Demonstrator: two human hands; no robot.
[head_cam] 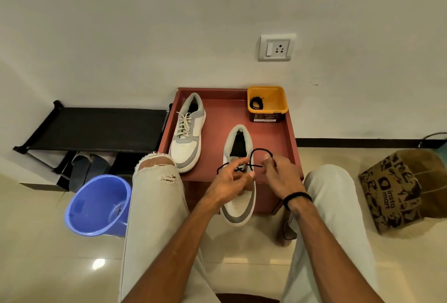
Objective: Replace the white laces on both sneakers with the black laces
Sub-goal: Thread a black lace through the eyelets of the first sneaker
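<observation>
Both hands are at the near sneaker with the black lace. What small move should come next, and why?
Probably draw the black lace snug through the top eyelets. The left hand and right hand each pinch it over the near sneaker, and a slack loop stands above the tongue. The far sneaker keeps its white lace; a spare lace waits in the yellow tub.

Bare tray (225, 118) between laced sneaker (187, 133) and yellow tub (267, 101).
</observation>
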